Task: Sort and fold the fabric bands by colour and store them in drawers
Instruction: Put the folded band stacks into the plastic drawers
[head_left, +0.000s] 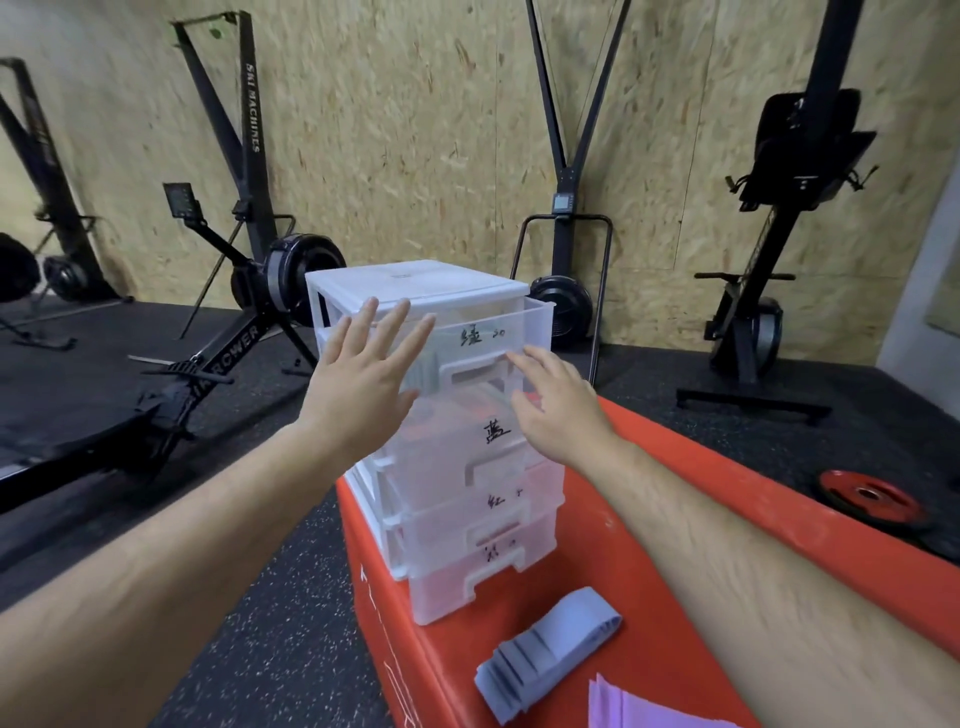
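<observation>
Grey band (420, 371), folded, already sits in the pulled-out top drawer (519, 332), seen through its clear wall between the hands. The left hand (363, 379) lies spread and flat against the drawer front, and the right hand (556, 405) has relaxed fingers by its handle. Neither grips anything, and I judge they are about to push it shut. Below, in the drawer unit (415, 278), three labelled drawers are closed; reddish shapes show in the second, too blurred to name. Still unstored: a folded grey-blue band (550, 654) and a purple band (634, 706) on the red surface (701, 519), near its front edge.
</observation>
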